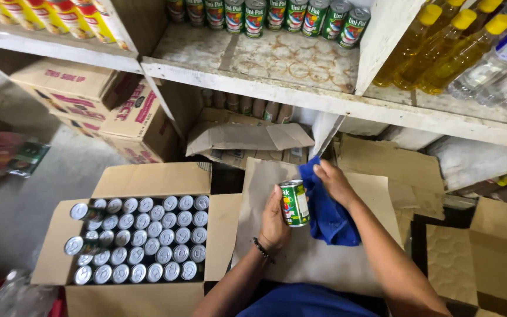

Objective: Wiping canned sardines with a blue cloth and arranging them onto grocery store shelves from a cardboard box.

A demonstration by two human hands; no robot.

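My left hand (273, 223) grips a small green-labelled tin can (294, 203) upright in front of me. My right hand (334, 182) holds a blue cloth (328, 214) that hangs down against the right side of the can. Down at the lower left stands an open cardboard box (223, 226) packed with several rows of the same cans (142, 238), silver tops up. A few cans at its left edge sit askew. A row of matching cans (265, 14) lines the back of the white shelf (277, 58) above.
Yellow oil bottles (447, 44) and clear bottles (500, 70) stand on the shelf's right bay. Printed cartons (118, 114) sit under the shelf at left, flattened cardboard (377, 161) and an open box (503, 258) at right. Bare concrete floor (7, 211) lies at left.
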